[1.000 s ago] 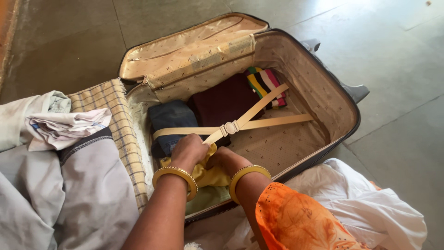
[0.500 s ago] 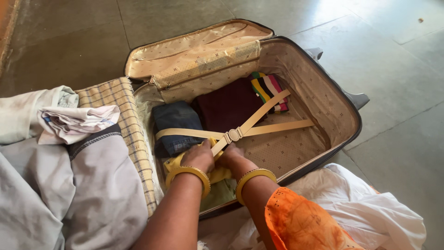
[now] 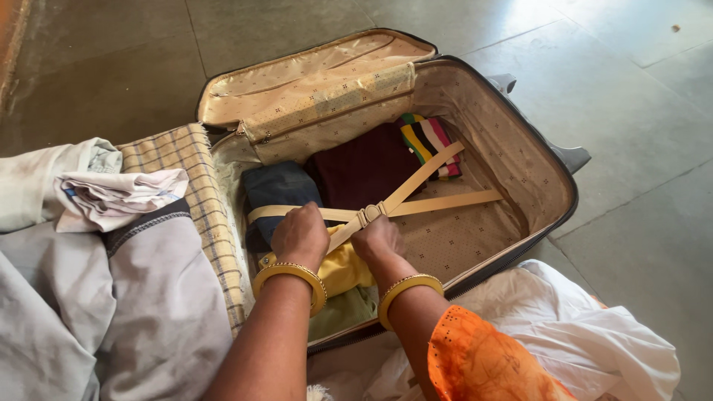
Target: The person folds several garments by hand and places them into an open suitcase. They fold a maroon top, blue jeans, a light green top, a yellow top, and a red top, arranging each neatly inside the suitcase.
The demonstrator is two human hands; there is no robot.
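A grey stone floor lies under an open suitcase lined in beige patterned cloth, its lid folded back toward the far side. Both hands are down inside the near end of the case, on a yellow garment that sits on top of a pale green one. The left hand is curled knuckles-up over the yellow cloth's far edge, close to the beige packing straps that cross at a small buckle; the right hand lies flat beside it, pressing the cloth under the strap, though the fingertips of both are hidden, so whether either pinches the fabric or only pushes on it cannot be told. Each wrist carries a gold bangle. Farther in lie a folded pair of dark jeans, a maroon garment and a striped one. The yellow piece looks light, soft and limp; it will bunch and slide rather than keep a shape, so it is best taken by a folded edge or flattened with open palms. A checked cloth hangs over the left wall of the case, grey and white clothing is heaped beside it, and white fabric lies to the near right.
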